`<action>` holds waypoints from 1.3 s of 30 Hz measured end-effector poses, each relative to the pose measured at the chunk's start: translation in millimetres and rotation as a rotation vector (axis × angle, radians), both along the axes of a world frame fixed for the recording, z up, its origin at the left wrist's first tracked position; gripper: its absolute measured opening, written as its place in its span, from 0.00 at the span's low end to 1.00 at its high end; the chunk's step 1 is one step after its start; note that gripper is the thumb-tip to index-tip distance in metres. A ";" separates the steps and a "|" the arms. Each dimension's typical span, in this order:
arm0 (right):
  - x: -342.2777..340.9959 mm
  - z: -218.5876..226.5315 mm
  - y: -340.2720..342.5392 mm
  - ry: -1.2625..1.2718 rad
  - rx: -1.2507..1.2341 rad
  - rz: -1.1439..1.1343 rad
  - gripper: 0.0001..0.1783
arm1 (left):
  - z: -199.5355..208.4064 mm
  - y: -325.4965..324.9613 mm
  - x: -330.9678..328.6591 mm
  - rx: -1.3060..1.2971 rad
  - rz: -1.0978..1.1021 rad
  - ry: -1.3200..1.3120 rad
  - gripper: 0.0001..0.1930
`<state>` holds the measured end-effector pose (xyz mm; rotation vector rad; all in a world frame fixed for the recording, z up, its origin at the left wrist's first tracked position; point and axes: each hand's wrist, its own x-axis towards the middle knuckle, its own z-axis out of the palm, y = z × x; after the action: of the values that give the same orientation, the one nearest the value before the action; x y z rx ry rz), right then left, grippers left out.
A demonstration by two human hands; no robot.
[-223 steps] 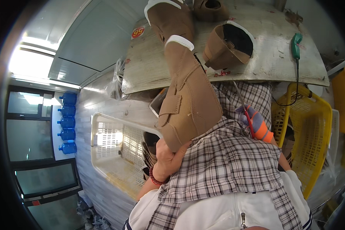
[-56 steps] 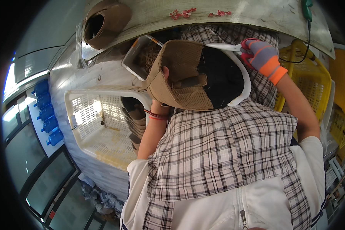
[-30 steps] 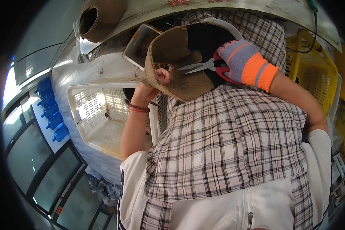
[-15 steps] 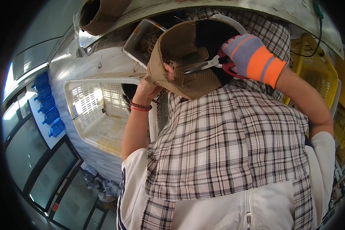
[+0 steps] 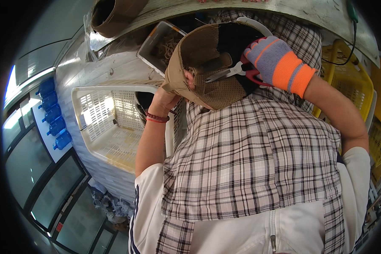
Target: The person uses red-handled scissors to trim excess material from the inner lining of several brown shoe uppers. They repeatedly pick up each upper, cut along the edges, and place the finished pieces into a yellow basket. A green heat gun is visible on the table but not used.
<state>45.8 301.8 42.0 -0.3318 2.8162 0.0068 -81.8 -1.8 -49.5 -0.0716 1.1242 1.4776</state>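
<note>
The brown fabric boot upper with a black lining and a white curved rim (image 5: pixel 209 53) is held above the lap, just short of the worn pale worktable (image 5: pixel 300 19) and over the black-and-white plaid apron (image 5: pixel 237 156). Its opening faces up toward the wearer; its long axis runs across the body, the brown end at the left and the white-rimmed end pointing right and away.

The bare left hand with a red beaded bracelet (image 5: pixel 167 98) pinches the upper's left wall, fingertips inside. The right hand in a grey-and-orange knit glove (image 5: pixel 279 65) is closed around the red-handled steel scissors (image 5: pixel 226 73). The 2 blades reach inside, tips pointing left, near the left fingertips; whether they touch the fabric cannot be told.

The step in hand looks like snipping inside the upper. The next move probably calls for a steady left pinch and careful tip placement, clear of those fingertips.
</note>
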 end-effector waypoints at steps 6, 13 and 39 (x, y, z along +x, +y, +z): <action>-5.6 3.5 -2.0 -0.143 0.035 -0.029 0.18 | -11.2 -1.8 5.4 0.069 0.012 0.150 0.11; 1.2 -12.5 13.8 0.014 0.000 -0.052 0.20 | 3.0 4.8 3.8 0.017 0.008 0.083 0.11; -8.2 -4.4 -10.3 0.060 0.020 -0.072 0.22 | -22.2 -12.4 9.7 -0.087 0.180 -0.032 0.13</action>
<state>37.6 291.5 37.6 -0.2286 2.8836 0.0288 -72.1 -14.2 -71.7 -0.2619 1.1800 1.5799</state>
